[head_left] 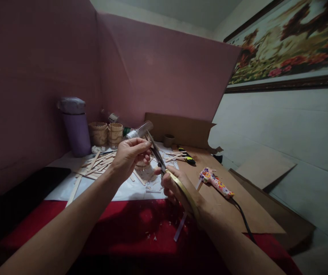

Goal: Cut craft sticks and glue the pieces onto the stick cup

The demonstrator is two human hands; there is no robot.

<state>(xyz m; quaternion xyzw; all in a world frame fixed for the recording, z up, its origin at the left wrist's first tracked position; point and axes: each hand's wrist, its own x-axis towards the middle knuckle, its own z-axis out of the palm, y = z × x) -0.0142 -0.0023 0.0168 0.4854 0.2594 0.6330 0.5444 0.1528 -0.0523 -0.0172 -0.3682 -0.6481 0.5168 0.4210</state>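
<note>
My right hand [178, 183] is wrapped round the gold handles of a pair of scissors [158, 157], whose blades point up and away with a narrow gap at their tips. Right beside those blades, my left hand [133, 152] is closed in a pinch. Whatever sits between its thumb and finger is too small to make out. Behind and below the left hand lies a loose heap of flat wooden sticks [102, 165] on a white sheet [57, 193]. Small wood scraps are scattered under the scissors.
A purple tumbler [77, 133] and two wooden-looking cups [115, 134] stand at back left, near a clear plastic bottle [140, 130]. To the right, a flower-patterned glue gun [217, 182] with a black cord and a yellow-black cutter [187, 156] lie on brown cardboard [246, 214].
</note>
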